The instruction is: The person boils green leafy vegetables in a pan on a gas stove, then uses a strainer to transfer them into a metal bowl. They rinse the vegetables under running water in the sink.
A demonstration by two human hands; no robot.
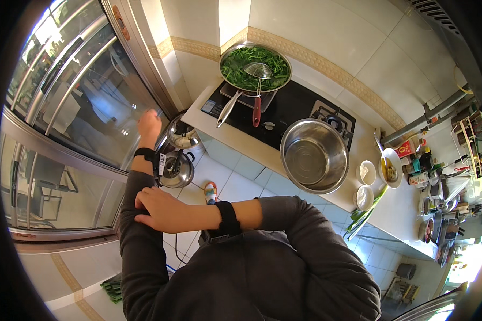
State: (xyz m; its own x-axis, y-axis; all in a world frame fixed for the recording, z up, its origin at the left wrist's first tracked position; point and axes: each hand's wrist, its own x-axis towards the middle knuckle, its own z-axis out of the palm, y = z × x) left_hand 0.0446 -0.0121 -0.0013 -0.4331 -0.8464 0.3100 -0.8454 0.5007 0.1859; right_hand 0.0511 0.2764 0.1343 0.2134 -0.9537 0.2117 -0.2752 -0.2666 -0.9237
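Sleeve (136,235), dark grey, is on the left forearm, left of the desk (372,214); right hand (163,209) lies across it, covering part of the cloth. Right fingers bent over the forearm, slightly spread; can't tell if they pinch the fabric. Left hand (150,127) curled, blurred, near the glass panel (85,80); can't tell if anything is in it. Black strap (144,153) with a small device (159,165) on left wrist, black band (229,218) on right.

Beside the left wrist: steel pot (185,172) with dark handles, partly hidden by the device; just above it, another pot (172,140), pale contents hard to make out. One shoe (210,190) shows, rest of leg mostly hidden by arm and torso.

On the stove (292,125): wide pan (290,63) of leafy greens (238,61), skimmer (258,70) with red handle lying over it, hiding some leaves. Steel basin (313,160) overlaps the stove's near edge, its underside out of sight. Right of it, two small bowls (364,197), a larger bowl (395,179) with yellowish contents, long green stalks (361,219). Far right, jars and dishes (439,187) crowd together, too small to sort. Lower left, more greens (111,289), partly covered by the sleeve.
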